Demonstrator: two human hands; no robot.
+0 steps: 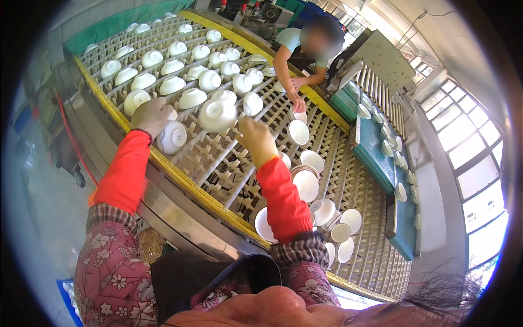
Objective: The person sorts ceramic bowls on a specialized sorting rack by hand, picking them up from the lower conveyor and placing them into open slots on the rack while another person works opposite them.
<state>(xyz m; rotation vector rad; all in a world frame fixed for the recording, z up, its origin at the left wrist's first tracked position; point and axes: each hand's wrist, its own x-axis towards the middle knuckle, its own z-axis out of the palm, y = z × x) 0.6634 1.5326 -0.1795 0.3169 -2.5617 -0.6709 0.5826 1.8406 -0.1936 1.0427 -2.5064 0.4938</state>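
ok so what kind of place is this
Probably a tableware factory or dishwashing plant: rows of white bowls on a wide slatted conveyor, more bowls on a green belt beside it.

From my seat I see a gloved, red-sleeved left hand (151, 117) against a round white ceramic-looking bowl (172, 138), near the yellow edge (196, 192) of a pale slatted conveyor (376, 245). The gloved, red-sleeved right hand (257, 140) is just beside a 2nd, blurred white bowl (218, 115); I can't tell whether they touch. Upturned white bowls (210, 80) fill the left. Across, 1 co-worker's bare hand (297, 103) touches another bowl (298, 115). Beyond, a flat green belt (376, 163) carries more.
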